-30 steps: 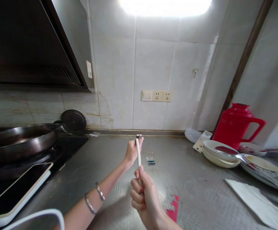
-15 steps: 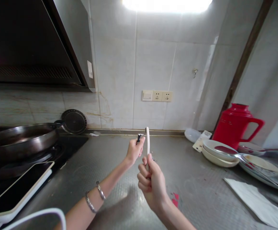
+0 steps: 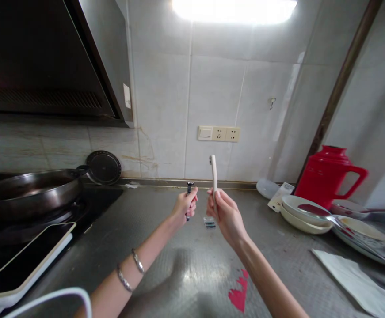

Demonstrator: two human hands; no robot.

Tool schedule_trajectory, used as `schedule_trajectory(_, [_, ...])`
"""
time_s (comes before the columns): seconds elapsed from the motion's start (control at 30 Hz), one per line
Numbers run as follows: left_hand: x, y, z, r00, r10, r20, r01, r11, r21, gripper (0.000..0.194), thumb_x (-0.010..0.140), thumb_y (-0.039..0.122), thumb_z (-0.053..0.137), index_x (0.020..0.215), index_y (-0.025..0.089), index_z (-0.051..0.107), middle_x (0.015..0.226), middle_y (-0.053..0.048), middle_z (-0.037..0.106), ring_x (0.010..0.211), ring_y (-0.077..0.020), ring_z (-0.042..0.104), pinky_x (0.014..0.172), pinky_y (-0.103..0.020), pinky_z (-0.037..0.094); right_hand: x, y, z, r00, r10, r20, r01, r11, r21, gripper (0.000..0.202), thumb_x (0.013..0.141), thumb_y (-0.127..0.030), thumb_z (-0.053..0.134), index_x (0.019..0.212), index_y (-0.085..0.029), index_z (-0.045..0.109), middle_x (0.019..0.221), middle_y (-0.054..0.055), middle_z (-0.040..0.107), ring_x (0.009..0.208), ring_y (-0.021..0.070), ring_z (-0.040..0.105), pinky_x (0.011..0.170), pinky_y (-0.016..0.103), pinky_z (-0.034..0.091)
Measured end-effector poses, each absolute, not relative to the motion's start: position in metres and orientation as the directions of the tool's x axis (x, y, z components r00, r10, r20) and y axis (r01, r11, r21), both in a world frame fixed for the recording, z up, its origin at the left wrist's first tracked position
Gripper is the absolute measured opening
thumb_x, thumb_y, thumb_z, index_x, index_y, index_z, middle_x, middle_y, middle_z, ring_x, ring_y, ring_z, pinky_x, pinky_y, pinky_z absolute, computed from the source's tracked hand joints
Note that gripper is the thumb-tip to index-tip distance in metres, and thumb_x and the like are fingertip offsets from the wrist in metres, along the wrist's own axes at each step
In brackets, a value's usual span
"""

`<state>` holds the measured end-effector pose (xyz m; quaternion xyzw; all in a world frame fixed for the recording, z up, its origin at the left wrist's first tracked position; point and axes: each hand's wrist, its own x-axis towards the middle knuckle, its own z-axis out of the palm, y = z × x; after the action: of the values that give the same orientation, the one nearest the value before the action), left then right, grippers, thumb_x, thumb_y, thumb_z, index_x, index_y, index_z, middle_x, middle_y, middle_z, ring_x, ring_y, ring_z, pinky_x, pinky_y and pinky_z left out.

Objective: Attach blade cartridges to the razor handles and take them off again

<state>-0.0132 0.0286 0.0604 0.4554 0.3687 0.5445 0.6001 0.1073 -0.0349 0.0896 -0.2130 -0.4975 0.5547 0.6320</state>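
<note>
White handle (image 3: 214, 174) stands upright in the right hand (image 3: 223, 213), its long axis vertical and its dark-tipped end pointing up toward the far wall. The grip is closed around its lower end. A second ago both hands held it as one piece; now the left hand (image 3: 184, 206), just to the left, pinches a small dark piece (image 3: 189, 188) apart from it. Both forearms reach out above the steel bench (image 3: 152, 260).
</note>
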Motion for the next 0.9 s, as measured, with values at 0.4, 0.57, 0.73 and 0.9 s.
schedule_trajectory(0.4, [-0.018,0.038,0.057,0.289,0.935,-0.207,-0.597,0.346,0.724,0.013,0.083,0.017,0.040,0.070,0.015,0.043,0.045,0.008,0.033,0.030,-0.0011,0.025,0.032,-0.013,0.010,0.147,0.079,0.051,0.077,0.925,0.372,0.796,0.167,-0.581,0.063,0.080,-0.062,0.027,0.049,-0.015,0.056,0.050,0.003,0.048,0.052,0.0127,0.046,0.050,0.022,0.026])
schedule_trajectory(0.57, [-0.011,0.028,0.060,0.280,0.929,-0.243,-0.644,0.369,0.670,0.015,0.085,0.013,0.037,0.070,0.016,0.039,0.042,0.010,0.027,0.028,-0.0009,0.022,0.032,-0.013,0.011,0.127,0.079,0.053,0.079,0.903,0.423,0.929,0.088,-0.360,0.063,0.084,-0.056,0.024,0.058,-0.016,0.066,0.060,0.010,0.061,0.060,0.0159,0.056,0.051,0.022,0.028])
schedule_trajectory(0.73, [-0.007,0.018,0.064,0.345,0.905,-0.247,-0.699,0.424,0.576,0.022,0.089,0.016,0.030,0.069,0.015,0.038,0.042,0.010,0.023,0.028,0.0004,0.019,0.031,-0.012,0.009,0.129,0.082,0.044,0.023,0.899,0.438,0.965,0.095,-0.245,0.065,0.085,-0.056,0.023,0.061,-0.017,0.068,0.065,0.012,0.064,0.064,0.0172,0.059,0.054,0.022,0.030])
schedule_trajectory(0.9, [-0.003,0.012,0.067,0.348,0.910,-0.227,-0.726,0.415,0.548,0.021,0.090,0.018,0.030,0.072,0.015,0.040,0.044,0.011,0.021,0.028,0.0003,0.017,0.031,-0.012,0.008,0.139,0.085,0.041,0.059,0.908,0.414,0.958,0.065,-0.278,0.067,0.085,-0.057,0.020,0.059,-0.017,0.068,0.062,0.010,0.063,0.060,0.0161,0.057,0.052,0.022,0.027])
